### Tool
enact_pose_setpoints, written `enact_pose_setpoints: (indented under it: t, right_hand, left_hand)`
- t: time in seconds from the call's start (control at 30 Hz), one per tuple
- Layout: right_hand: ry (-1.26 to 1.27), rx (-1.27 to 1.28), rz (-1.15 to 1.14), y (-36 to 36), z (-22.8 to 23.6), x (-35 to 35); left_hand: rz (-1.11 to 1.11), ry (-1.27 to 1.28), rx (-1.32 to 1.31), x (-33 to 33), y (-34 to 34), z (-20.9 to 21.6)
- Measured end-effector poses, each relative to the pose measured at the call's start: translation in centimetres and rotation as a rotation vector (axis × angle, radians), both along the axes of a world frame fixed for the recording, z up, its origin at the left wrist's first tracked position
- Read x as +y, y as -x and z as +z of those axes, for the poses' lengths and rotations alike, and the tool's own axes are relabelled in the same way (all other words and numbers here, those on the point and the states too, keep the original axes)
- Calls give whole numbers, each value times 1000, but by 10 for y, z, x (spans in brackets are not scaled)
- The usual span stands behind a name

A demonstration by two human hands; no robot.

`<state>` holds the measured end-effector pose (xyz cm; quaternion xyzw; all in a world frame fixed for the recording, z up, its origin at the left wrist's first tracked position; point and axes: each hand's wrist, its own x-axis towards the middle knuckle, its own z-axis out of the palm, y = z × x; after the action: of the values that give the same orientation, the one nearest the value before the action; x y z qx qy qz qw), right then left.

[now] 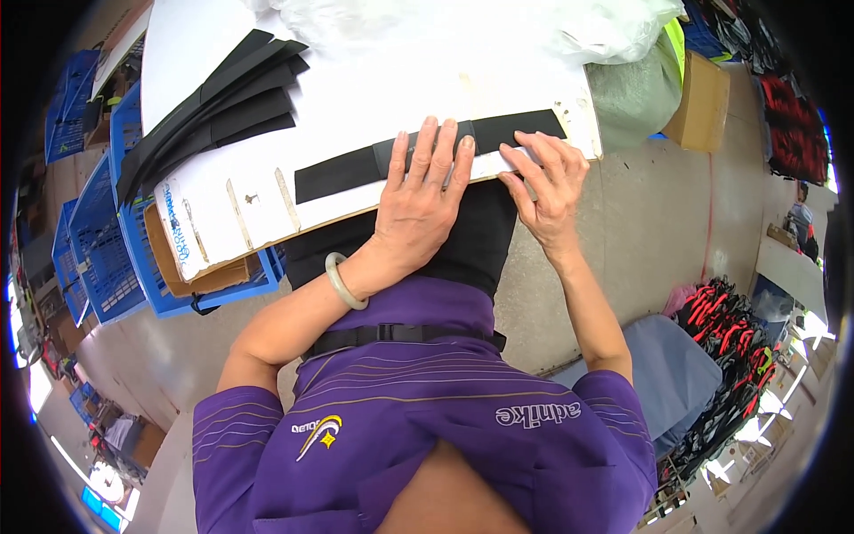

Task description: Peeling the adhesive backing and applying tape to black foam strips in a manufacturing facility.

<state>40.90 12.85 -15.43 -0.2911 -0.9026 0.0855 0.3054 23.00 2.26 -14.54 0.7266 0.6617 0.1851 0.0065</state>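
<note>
A long black fabric strip [338, 177] lies along the front edge of the white-topped table [240, 227], with a dark grey band around its middle. My left hand [418, 191] rests flat across that band, fingers stretched away from me, and hides part of it. Toward the strip's right end, my right hand [550, 191] has its fingers bent and apart. Its fingertips touch down by the strip's near edge, while the thumb sits lower, at the table's edge. On the table's left side is a fanned pile of similar black strips [213, 105], some hanging over the edge.
Blue plastic crates [107, 236] stand left of the table, with a cardboard box [227, 271] under its corner. Clear plastic bags [614, 31] cover the far right. Beyond them is another cardboard box [703, 102]. A grey-blue padded seat [672, 378] and black-and-red bundles [729, 329] are at right.
</note>
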Motion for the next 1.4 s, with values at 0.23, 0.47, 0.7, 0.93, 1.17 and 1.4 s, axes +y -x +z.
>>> enact_pose_setpoints:
  t: [0.23,0.47,0.7,0.93,1.17,1.4]
  right_hand:
    - [4,7,-10,1,-3,-1]
    - [23,20,-2,2,-3,1]
    - [65,58,-15,16,18,-1]
    - [238,16,461,150,44,-17]
    - [489,-123,620,189,25,-11]
    - [650,-102,525,194,23,-19]
  left_hand:
    - [5,0,5,0,0,-1]
    - [27,-24,53,0,0,3]
    - [4,-106,8,3,-2,-1]
    - [98,-68,-90,-7,-8,-23]
    - [39,-79,8,-1,-1,-13]
    - [-28,-65,-64,-2,5,-12]
